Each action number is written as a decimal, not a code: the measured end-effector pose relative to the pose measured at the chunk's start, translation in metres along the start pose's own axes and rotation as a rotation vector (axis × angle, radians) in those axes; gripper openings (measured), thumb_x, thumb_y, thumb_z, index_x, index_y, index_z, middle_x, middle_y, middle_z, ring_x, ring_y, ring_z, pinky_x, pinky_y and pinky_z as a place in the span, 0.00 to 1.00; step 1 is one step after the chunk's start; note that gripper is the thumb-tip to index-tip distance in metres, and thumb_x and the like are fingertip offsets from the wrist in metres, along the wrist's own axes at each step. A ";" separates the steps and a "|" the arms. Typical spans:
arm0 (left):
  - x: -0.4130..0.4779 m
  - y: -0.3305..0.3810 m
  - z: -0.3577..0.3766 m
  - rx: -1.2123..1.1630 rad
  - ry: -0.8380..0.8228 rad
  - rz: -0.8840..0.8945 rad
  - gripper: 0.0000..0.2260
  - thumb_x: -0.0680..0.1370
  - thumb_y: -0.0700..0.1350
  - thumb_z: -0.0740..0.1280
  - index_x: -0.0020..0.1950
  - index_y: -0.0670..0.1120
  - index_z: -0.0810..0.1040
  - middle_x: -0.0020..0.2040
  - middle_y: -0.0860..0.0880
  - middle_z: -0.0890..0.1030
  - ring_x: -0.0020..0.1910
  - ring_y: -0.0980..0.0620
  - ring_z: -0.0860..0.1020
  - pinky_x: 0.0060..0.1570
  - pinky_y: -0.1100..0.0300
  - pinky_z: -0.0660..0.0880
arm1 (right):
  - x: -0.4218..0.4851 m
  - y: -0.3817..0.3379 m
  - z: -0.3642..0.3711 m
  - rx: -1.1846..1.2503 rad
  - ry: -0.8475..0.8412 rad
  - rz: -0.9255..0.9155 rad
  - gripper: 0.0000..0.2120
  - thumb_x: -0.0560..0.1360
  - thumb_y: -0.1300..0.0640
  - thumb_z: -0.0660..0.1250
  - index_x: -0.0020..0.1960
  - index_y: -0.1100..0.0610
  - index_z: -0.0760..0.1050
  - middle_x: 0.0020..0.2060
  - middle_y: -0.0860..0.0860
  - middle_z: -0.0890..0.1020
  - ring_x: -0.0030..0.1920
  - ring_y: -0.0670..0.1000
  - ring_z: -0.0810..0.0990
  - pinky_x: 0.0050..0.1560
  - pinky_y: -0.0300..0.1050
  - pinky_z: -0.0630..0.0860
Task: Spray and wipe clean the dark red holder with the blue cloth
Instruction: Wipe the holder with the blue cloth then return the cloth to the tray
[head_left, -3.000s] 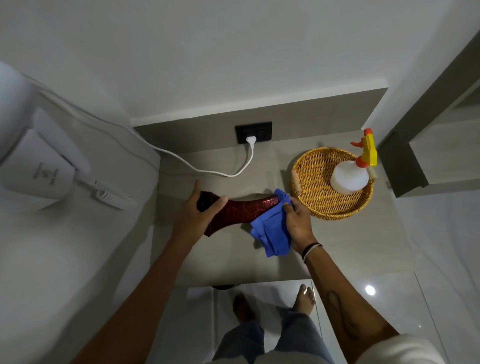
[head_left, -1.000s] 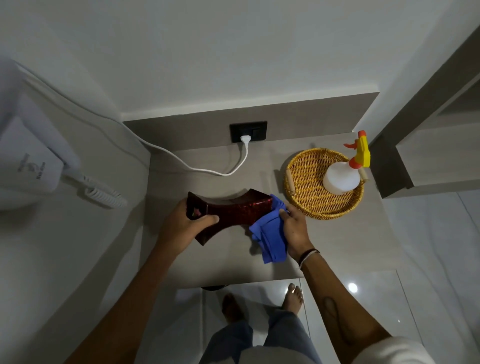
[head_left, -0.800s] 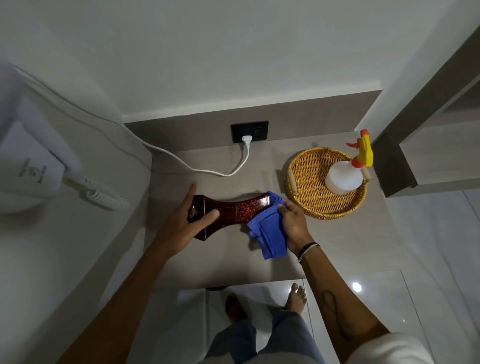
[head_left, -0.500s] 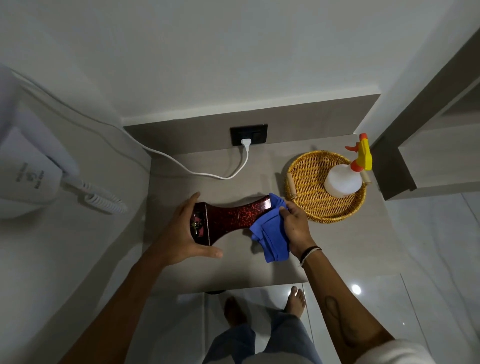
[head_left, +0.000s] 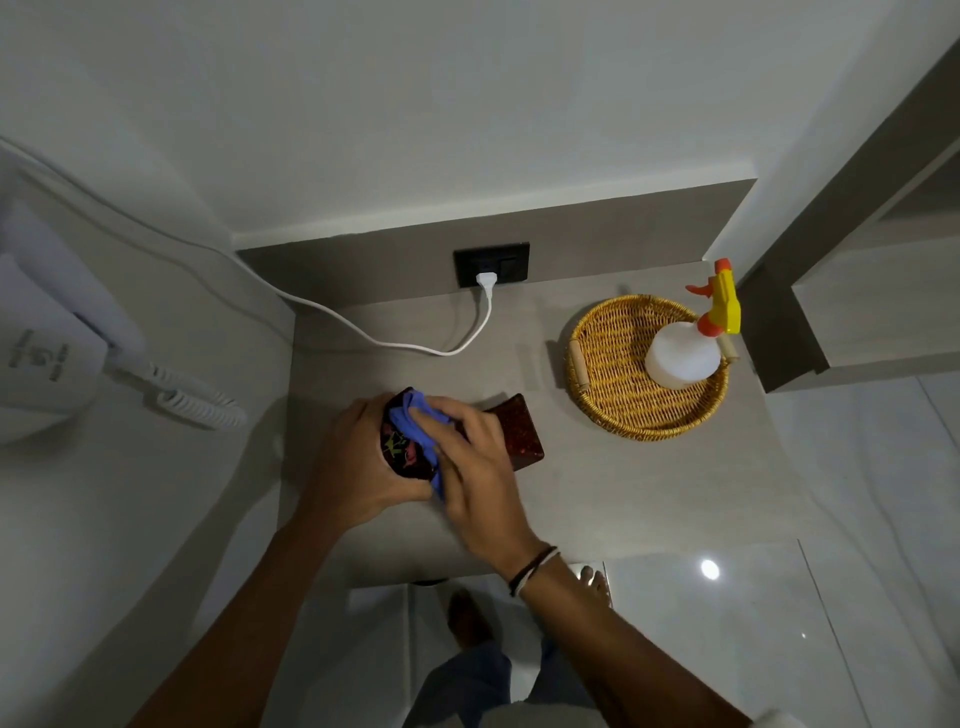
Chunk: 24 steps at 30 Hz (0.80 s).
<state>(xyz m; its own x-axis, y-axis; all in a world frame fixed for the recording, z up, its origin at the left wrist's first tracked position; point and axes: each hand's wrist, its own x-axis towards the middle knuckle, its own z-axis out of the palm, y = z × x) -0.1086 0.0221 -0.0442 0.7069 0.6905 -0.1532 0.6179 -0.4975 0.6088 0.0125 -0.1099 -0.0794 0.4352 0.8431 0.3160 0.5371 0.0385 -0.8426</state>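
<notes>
Left of the wicker basket (head_left: 597, 358), your right hand (head_left: 470, 467) has carried the blue cloth (head_left: 415, 423) from the dark red holder's (head_left: 519, 431) basket end to its far end, fingers pressing it down; your left hand (head_left: 353, 462) clasps that end. Wiping continues.

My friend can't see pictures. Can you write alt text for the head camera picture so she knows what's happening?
Two bare hands work on a dark red glossy holder on a grey counter: the left hand grips its left end while the right hand presses a blue cloth against it. A white spray bottle with a yellow and orange trigger stands in a round wicker basket to the right.
</notes>
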 end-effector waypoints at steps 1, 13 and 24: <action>0.000 -0.001 -0.001 0.000 -0.002 0.004 0.30 0.58 0.59 0.81 0.57 0.51 0.83 0.50 0.55 0.86 0.50 0.50 0.85 0.52 0.47 0.82 | -0.004 0.002 0.006 0.001 -0.006 0.019 0.24 0.84 0.62 0.61 0.79 0.51 0.71 0.74 0.49 0.73 0.72 0.50 0.71 0.76 0.40 0.69; -0.001 0.006 -0.001 -0.012 0.034 -0.044 0.32 0.55 0.58 0.83 0.56 0.51 0.82 0.49 0.54 0.86 0.48 0.52 0.84 0.49 0.51 0.82 | 0.009 0.012 0.004 -0.136 0.030 0.099 0.29 0.78 0.69 0.64 0.77 0.53 0.74 0.72 0.53 0.76 0.70 0.53 0.72 0.74 0.44 0.71; -0.014 -0.005 0.010 -0.073 0.098 -0.139 0.36 0.54 0.58 0.82 0.60 0.51 0.80 0.53 0.52 0.83 0.52 0.49 0.84 0.51 0.46 0.83 | 0.013 0.039 -0.020 -0.254 -0.026 0.251 0.29 0.77 0.71 0.66 0.75 0.56 0.76 0.72 0.55 0.77 0.71 0.58 0.72 0.74 0.55 0.74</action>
<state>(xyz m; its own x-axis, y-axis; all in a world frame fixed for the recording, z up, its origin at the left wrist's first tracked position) -0.1184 0.0100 -0.0530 0.5777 0.7994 -0.1651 0.6781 -0.3574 0.6422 0.0537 -0.1085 -0.0997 0.5596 0.8229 0.0985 0.5797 -0.3037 -0.7561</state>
